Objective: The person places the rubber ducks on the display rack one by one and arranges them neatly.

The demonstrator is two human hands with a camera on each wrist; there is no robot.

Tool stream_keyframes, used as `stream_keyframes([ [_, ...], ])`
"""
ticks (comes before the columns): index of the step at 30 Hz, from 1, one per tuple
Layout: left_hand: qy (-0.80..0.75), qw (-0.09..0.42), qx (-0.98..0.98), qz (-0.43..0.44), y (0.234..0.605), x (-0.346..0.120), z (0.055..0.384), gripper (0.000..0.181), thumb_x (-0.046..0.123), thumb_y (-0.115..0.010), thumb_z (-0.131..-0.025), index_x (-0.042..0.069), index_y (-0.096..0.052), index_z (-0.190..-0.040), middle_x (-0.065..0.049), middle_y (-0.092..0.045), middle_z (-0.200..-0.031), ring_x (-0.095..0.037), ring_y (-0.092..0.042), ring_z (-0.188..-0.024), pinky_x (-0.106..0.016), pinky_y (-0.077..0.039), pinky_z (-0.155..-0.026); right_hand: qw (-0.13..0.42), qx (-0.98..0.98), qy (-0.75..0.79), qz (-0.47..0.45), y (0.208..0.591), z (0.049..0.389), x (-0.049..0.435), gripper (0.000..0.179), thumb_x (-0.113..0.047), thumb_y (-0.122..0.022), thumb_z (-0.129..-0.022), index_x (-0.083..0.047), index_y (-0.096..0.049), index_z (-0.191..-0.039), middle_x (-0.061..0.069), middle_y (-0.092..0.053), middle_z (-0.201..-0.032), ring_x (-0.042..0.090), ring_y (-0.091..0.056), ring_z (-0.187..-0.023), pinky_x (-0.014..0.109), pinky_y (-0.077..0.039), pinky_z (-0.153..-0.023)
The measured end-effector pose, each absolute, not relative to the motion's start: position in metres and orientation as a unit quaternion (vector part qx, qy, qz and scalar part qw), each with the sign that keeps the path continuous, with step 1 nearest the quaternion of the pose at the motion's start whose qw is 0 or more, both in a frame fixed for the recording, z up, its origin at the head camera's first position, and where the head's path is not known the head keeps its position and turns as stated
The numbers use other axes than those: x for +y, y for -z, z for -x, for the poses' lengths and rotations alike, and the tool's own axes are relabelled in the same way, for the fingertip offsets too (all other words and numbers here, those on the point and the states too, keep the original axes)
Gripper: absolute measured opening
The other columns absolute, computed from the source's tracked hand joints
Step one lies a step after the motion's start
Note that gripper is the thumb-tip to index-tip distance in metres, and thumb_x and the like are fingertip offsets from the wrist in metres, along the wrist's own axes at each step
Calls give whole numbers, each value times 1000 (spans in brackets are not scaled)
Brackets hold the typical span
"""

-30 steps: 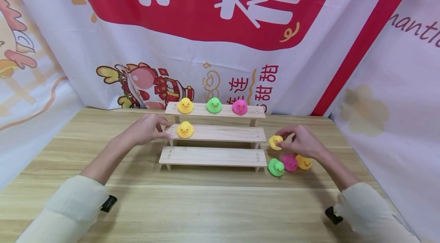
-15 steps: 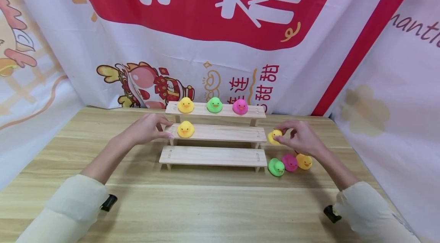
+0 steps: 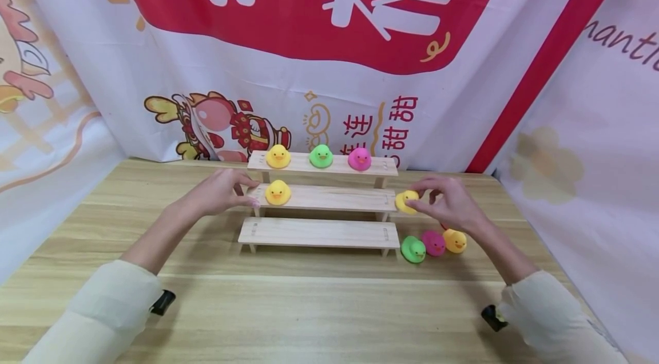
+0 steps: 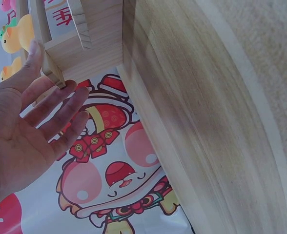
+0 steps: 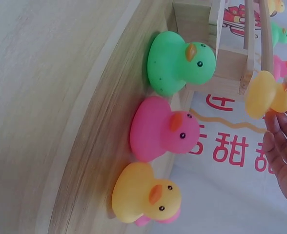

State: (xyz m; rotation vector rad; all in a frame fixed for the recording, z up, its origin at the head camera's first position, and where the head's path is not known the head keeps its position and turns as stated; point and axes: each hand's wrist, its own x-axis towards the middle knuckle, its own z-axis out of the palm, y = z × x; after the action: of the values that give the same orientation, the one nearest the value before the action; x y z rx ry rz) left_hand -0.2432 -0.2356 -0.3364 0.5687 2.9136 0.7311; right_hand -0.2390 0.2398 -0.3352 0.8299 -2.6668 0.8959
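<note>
A yellow rubber duck is pinched between the thumb and fingers of my right hand, right at the right end of the middle shelf. In the right wrist view the held duck overlaps that shelf's end. My left hand grips the left end of the middle shelf, thumb above and fingers below, as the left wrist view shows. The three-tier wooden display stand has another yellow duck on its middle tier. Up on the top tier sit a yellow duck, a green duck and a pink duck.
Beside the stand's right foot, a green duck, a pink duck and a yellow duck rest on the wooden table. A bit of pink shows behind that yellow duck in the right wrist view. Printed cloth hangs behind.
My right hand has carried the yellow duck up and left, from beside the stand to the middle shelf's right end. The left hand has stayed at the shelf's left end.
</note>
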Motion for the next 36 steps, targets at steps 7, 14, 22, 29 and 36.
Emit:
stream_keyframes([
  [7,-238,43,952,-185,336,-236,243,52,27,-84,-88,-4,-70,-128,-24,-70,-125,-20,-68,-85,-40,-59,-80,92,-903,-311,-283,334,239,228,27,-17,-85,-88,-2,-79,-109,9,-76,-102,24,-64,-84,30,-57,-70],
  [14,-241,41,952,-186,336,-235,243,52,26,-85,-88,-5,-70,-127,-25,-70,-124,-19,-66,-81,-38,-58,-76,89,-892,-326,-299,334,243,218,24,-16,-86,-87,-4,-80,-107,5,-75,-98,24,-64,-84,27,-56,-70],
  [22,-245,37,951,-184,337,-236,243,52,27,-85,-87,-3,-71,-128,-20,-72,-121,-23,-68,-91,-42,-59,-82,90,-884,-335,-315,332,244,204,27,-16,-86,-86,-4,-80,-110,3,-73,-96,25,-64,-86,29,-57,-70],
  [29,-253,42,949,-183,338,-236,243,51,26,-86,-87,-1,-71,-128,-16,-72,-118,-25,-67,-95,-44,-58,-86,76,-867,-358,-337,332,244,186,25,-11,-86,-85,-3,-80,-107,4,-72,-96,24,-65,-87,30,-57,-71],
  [36,-243,37,951,-190,337,-236,244,51,26,-85,-88,-4,-71,-127,-22,-71,-124,-24,-69,-92,-45,-59,-86,70,-863,-356,-353,331,245,167,23,-11,-86,-85,-4,-79,-106,2,-71,-94,19,-64,-85,29,-57,-70],
])
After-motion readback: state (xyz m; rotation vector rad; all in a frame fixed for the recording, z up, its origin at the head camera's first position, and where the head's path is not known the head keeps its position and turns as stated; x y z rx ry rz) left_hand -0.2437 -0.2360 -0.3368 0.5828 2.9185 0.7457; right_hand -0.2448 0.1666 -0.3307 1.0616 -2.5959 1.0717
